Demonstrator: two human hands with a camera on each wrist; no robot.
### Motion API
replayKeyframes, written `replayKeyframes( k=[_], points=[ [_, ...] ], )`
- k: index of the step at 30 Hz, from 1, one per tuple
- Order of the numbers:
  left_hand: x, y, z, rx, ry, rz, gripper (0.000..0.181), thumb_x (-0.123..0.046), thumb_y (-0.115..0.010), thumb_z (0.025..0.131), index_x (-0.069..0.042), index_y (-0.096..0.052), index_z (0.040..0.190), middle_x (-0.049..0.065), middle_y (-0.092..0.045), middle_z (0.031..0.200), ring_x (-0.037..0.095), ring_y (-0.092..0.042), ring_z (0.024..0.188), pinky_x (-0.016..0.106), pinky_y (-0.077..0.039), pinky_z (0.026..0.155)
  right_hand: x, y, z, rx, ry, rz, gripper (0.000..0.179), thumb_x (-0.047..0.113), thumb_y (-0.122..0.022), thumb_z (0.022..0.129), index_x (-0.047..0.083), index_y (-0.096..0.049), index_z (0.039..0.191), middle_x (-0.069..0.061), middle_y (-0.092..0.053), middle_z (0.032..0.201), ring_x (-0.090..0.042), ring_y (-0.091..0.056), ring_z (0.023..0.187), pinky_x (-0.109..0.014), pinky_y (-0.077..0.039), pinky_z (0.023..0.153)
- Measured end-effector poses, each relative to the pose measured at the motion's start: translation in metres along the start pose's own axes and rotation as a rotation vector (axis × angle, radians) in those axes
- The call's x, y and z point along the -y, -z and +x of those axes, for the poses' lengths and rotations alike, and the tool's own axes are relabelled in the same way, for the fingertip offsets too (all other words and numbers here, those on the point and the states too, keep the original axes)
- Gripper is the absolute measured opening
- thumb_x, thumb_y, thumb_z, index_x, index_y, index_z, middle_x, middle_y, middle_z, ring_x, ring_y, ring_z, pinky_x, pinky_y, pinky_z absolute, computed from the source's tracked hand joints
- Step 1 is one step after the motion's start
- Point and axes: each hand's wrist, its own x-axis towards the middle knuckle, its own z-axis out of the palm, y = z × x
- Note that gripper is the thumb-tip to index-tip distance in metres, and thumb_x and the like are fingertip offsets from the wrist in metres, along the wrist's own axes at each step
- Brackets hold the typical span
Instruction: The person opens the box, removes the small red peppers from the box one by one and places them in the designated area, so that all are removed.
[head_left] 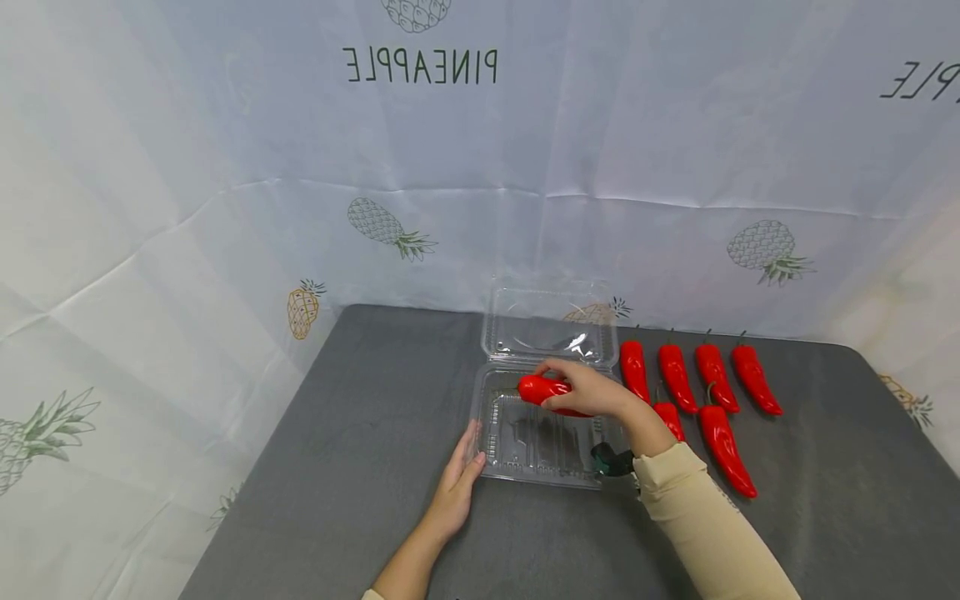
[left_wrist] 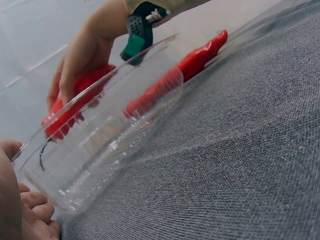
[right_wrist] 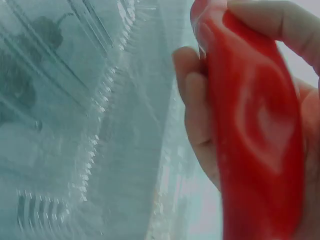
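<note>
My right hand [head_left: 592, 390] grips a red chili pepper [head_left: 540, 389] over the clear plastic clamshell box [head_left: 536, 481]. In the right wrist view the pepper [right_wrist: 255, 125] lies between thumb and fingers, with the box's ribbed wall [right_wrist: 95, 145] beside it. The pepper's dark stem [left_wrist: 41, 156] points down in the left wrist view. At the box's left side, my left hand [head_left: 452, 479] holds the rim, thumb at the edge and curled fingers [left_wrist: 37, 210] against the wall below. The hinged lid [head_left: 551, 329] lies folded back on the far side.
Several red chili peppers [head_left: 677, 375] lie right of the box in two rows, the nearest one [head_left: 726, 450] beside the right sleeve [head_left: 705, 525]. A grey cloth [head_left: 360, 433] covers the table. Behind it hangs a pale curtain [head_left: 637, 142] printed with pineapples.
</note>
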Motion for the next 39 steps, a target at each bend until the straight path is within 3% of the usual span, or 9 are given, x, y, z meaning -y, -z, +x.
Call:
replayKeyframes(
  k=[7,11,15,20,27,37,39],
  points=[
    [0.0,0.0,0.001,0.002,-0.015,0.007,0.057,-0.016,-0.037,0.101,0.006,-0.011,0.146,0.025,-0.015,0.153,0.036,-0.008,0.142,0.0,-0.015,0.102,-0.002,0.009,-0.02,-0.087,-0.075,0.046,0.049,0.026,-0.071,0.082,0.01,-0.054,0.125,-0.014,-0.062,0.108,-0.023,-0.056,0.091,-0.03,-0.051,0.07],
    [0.0,0.0,0.0,0.001,-0.008,0.012,0.057,-0.017,-0.037,0.101,0.005,-0.011,0.147,0.024,-0.014,0.154,0.035,-0.008,0.143,0.0,-0.014,0.102,-0.006,0.012,-0.029,-0.139,-0.129,0.02,0.051,0.032,-0.066,0.086,0.011,-0.053,0.131,-0.013,-0.063,0.109,-0.022,-0.055,0.089,-0.028,-0.05,0.068],
    [0.0,-0.001,0.0,-0.005,-0.011,0.015,0.057,-0.016,-0.037,0.1,0.005,-0.011,0.147,0.024,-0.015,0.153,0.035,-0.009,0.142,0.0,-0.015,0.102,-0.01,0.014,-0.039,-0.161,-0.142,0.007,0.051,0.029,-0.061,0.09,0.01,-0.048,0.136,-0.016,-0.062,0.112,-0.022,-0.055,0.086,-0.028,-0.047,0.067],
    [0.001,-0.001,0.0,-0.012,-0.015,0.016,0.057,-0.016,-0.038,0.1,0.006,-0.012,0.146,0.024,-0.015,0.153,0.035,-0.01,0.142,0.0,-0.015,0.102,-0.015,0.018,-0.051,-0.171,-0.159,0.052,0.053,0.023,-0.057,0.091,0.007,-0.042,0.14,-0.022,-0.054,0.124,-0.027,-0.054,0.096,-0.031,-0.047,0.072],
    [0.001,-0.001,0.0,-0.012,-0.02,0.019,0.056,-0.015,-0.037,0.1,0.006,-0.012,0.146,0.024,-0.016,0.153,0.035,-0.011,0.142,0.001,-0.016,0.102,-0.021,0.026,-0.073,-0.251,-0.247,0.074,0.06,0.023,-0.065,0.085,-0.006,-0.041,0.133,-0.023,-0.055,0.115,-0.024,-0.054,0.086,-0.029,-0.049,0.063],
    [0.0,-0.001,0.0,-0.013,-0.008,0.016,0.057,-0.016,-0.038,0.1,0.005,-0.013,0.147,0.023,-0.016,0.153,0.034,-0.01,0.142,0.0,-0.015,0.102,-0.04,0.04,-0.106,-0.248,-0.301,0.281,0.063,0.018,-0.06,0.09,-0.002,-0.023,0.137,-0.027,-0.053,0.112,-0.026,-0.065,0.082,-0.037,-0.056,0.071],
    [0.0,-0.001,0.0,-0.012,-0.014,0.017,0.056,-0.015,-0.038,0.1,0.006,-0.013,0.146,0.024,-0.015,0.153,0.035,-0.01,0.142,0.0,-0.015,0.102,-0.044,0.041,-0.113,-0.256,-0.326,0.257,0.069,0.025,-0.058,0.092,0.002,-0.018,0.142,-0.027,-0.049,0.119,-0.03,-0.06,0.093,-0.042,-0.054,0.076]
  ],
)
